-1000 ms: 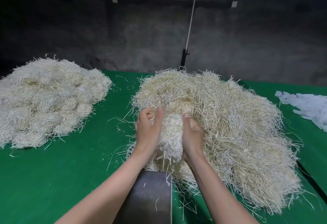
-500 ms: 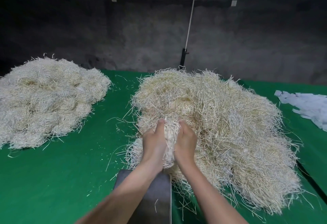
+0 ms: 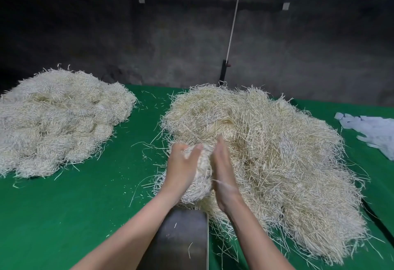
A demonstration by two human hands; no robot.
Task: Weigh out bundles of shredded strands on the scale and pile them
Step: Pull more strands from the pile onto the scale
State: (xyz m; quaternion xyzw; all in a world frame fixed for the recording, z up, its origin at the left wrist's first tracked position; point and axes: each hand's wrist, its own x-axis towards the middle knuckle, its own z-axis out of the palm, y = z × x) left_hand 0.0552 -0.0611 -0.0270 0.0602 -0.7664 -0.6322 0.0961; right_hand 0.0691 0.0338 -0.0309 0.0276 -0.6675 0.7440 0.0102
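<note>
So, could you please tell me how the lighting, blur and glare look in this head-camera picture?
Head view: the green table cover, the left pile and the right pile are evenly lit with soft shadows, while the wall falls dark. Head view: the left hand and right hand blur at the fingertips beside the bundle. Head view: the scale pan shows a dull sheen, no hard glare.

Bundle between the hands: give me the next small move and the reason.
Probably draw the bundle back and set it on the metal scale pan. The left hand grips it, the right hand presses its side with straight fingers, and it is at the pan's far edge, against the loose pile.
</note>
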